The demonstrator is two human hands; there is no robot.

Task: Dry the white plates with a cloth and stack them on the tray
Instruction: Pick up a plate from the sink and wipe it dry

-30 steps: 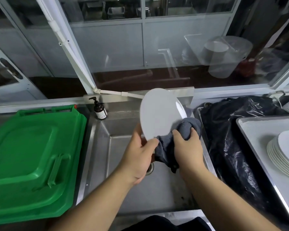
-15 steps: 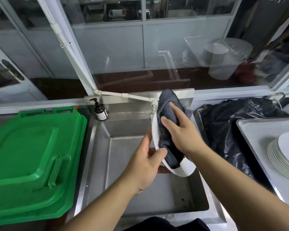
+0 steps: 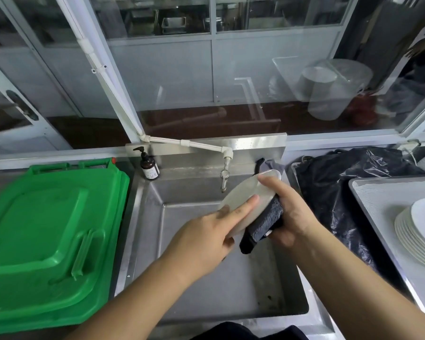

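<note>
Your left hand [image 3: 201,231] lies with straight fingers flat across the white plate [image 3: 245,197], which is tilted over the sink [image 3: 206,290]. Your right hand [image 3: 292,212] grips the plate's rim and the dark cloth [image 3: 263,224] against its far side. Work the cloth around to the rim, steadying the plate throughout, before carrying it to the stack [image 3: 420,231] on the tray [image 3: 378,200] at your right.

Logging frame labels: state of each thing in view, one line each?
plate: tilted over the sink, held in both hands
cloth: bunched against the plate
left hand: fingers straight on the plate
right hand: grips cloth and plate
plate stack: sits on the tray
tap: no water running
green lid: lying flat
</note>
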